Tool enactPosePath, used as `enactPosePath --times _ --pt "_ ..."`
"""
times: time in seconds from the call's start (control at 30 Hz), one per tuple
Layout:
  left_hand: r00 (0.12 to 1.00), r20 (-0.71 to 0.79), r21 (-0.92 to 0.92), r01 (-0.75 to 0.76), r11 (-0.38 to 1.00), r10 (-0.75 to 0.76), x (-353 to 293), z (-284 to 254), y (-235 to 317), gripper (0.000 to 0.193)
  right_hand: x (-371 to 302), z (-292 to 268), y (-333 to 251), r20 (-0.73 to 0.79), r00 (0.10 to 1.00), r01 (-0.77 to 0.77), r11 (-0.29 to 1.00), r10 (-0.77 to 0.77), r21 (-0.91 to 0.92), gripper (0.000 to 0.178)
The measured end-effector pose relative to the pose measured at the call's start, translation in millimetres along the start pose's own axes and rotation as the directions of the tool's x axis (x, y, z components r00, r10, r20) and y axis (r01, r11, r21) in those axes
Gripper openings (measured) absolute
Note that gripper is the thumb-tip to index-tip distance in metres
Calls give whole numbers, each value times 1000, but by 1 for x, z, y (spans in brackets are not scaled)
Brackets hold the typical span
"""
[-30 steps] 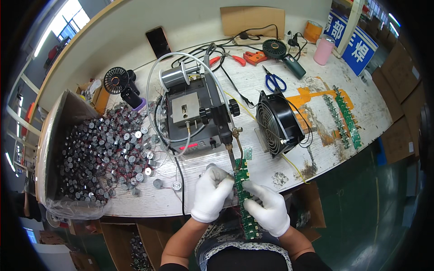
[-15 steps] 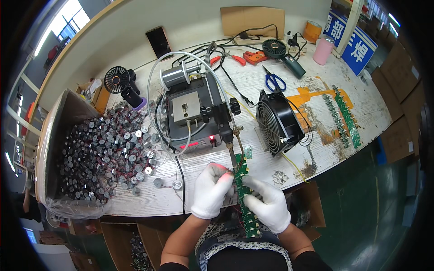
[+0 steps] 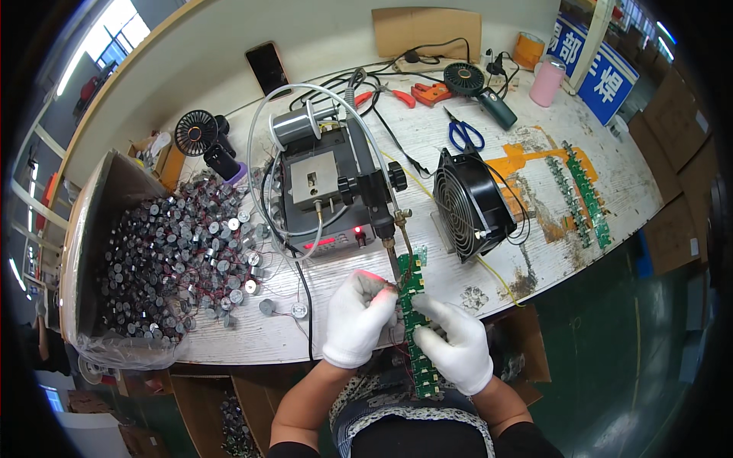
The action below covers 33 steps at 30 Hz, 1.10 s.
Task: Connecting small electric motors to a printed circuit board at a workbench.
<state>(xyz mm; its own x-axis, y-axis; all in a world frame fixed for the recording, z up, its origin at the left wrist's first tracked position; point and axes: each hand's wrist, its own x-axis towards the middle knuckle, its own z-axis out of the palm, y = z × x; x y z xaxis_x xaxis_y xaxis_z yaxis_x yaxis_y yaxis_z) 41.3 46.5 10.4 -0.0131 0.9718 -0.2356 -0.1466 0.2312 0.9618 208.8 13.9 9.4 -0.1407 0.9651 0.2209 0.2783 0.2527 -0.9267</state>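
Note:
A long green circuit board strip [image 3: 418, 347] with small pale parts along it runs from beneath the soldering iron [image 3: 395, 259] toward my lap. My right hand [image 3: 458, 343], in a white glove, grips the strip's right edge between thumb and fingers. My left hand [image 3: 357, 320], gloved too, is pinched closed at the strip's left edge, close under the iron's tip. Thin dark-red wires [image 3: 398, 348] hang below its fingers; the ends in the pinch are hidden. A red glow falls on the left fingertips.
Left of the soldering station [image 3: 324, 206] lies a heap of small round motors [image 3: 183, 259] with wires. A black fan [image 3: 469, 204] stands to the right, with more board strips [image 3: 586, 198] beyond. Blue-handled scissors [image 3: 464, 133], pliers [image 3: 385, 95] and a phone [image 3: 269, 70] lie farther back.
The board strip has slid slightly away from me under the iron, and my right hand has shifted a little to the right. My left hand stays almost in place, still pinched.

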Motion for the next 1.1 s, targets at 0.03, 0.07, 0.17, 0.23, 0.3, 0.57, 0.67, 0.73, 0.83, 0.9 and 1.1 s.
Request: enactPosePath --times 0.03,0.07,0.17,0.23,0.3,0.57,0.67,0.73,0.83,0.9,1.1 --pt "1000 -8 30 -8 1000 9 -1 1 3 14 0 0 0 -1 1000 0 1000 0 0 40" --pt "1000 -16 59 -17 998 18 -2 2 5 14 -1 1 1 -4 1000 4 1000 -4 -15 39" --pt "1000 -28 -1 10 1000 -10 -3 3 6 14 0 2 2 -6 1000 9 999 -10 -34 38" --pt "999 -34 33 7 999 -6 -3 2 5 14 0 3 3 -5 1000 10 999 -10 -39 38" --pt "999 -38 66 5 998 -3 -3 1 0 14 -1 2 6 14 1000 -3 999 4 -53 38" --pt "1000 -27 58 -9 998 11 -5 0 -4 11 -3 1 5 25 1000 -16 999 17 -33 39" --pt "1000 -19 34 9 999 -8 -7 -2 -1 9 -4 2 7 36 999 -37 999 38 -18 39" --pt "1000 7 -14 10 1000 -10 -9 -7 1 8 -3 4 6 12 999 -31 999 31 -9 37" --pt "999 -40 29 -32 999 33 -17 -21 4 8 -3 5 4 3 1000 -7 998 7 -69 35" --pt "970 -156 158 -162 974 187 -24 -37 6 13 -1 4 0 16 999 32 989 -31 -141 34" --pt "766 -401 492 -282 824 502 -34 -100 7 8 -2 10 -4 55 998 33 984 -24 -174 31"
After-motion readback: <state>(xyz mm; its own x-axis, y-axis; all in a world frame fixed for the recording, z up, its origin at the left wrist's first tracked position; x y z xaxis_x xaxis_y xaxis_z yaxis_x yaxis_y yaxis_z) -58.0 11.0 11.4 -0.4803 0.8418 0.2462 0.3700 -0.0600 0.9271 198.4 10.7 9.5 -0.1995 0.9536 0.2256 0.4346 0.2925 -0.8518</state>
